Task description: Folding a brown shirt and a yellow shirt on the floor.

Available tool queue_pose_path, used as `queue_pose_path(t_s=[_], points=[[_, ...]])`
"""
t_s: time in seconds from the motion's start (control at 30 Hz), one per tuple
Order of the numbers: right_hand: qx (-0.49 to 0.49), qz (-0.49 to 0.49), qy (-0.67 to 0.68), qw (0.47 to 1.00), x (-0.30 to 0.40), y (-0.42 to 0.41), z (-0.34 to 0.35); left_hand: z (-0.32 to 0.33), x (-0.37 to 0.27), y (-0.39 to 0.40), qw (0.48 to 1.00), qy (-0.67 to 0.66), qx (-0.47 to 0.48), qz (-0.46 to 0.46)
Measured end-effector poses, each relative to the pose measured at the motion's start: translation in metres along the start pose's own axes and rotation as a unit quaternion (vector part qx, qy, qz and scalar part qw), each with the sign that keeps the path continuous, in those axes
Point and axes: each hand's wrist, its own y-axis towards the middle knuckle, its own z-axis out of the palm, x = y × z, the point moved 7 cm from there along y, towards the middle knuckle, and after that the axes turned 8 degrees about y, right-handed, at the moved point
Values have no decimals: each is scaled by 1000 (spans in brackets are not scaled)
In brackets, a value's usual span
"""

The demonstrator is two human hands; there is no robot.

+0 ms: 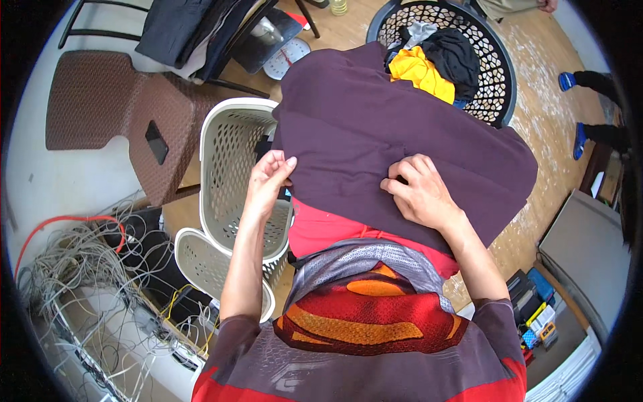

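A dark purple cloth garment (346, 115) lies spread over my lap, on top of red shorts (321, 226), and reaches to the rim of a black basket. My left hand (271, 173) pinches the garment's left edge between thumb and fingers. Over the middle of the cloth, my right hand (419, 191) has its fingers curled and gathers a small fold. The fingertips of the right hand partly hide the cloth they grip.
A black round basket (507, 75) holds yellow, black and grey clothes. Pale plastic baskets (206, 151) stand at the left beside a brown chair (90, 100) bearing a phone (156, 142). Tangled cables (75, 261) lie lower left. Another person's feet in blue slippers (580, 140) are at the right.
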Motion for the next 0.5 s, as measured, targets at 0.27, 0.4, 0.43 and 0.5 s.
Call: queue_pose_path(t_s=[0.27,0.4,0.43,0.5], points=[[-91,170,30,981,-41,3,-32,17,-76,-3,884,332,-206,257],[-65,107,-16,992,-43,6,-26,44,-77,4,788,485,-151,347],[-46,103,-20,993,-46,5,-23,45,-67,10,810,467,-123,332],[-29,98,-23,994,-47,4,-21,45,-58,16,830,449,-94,316]])
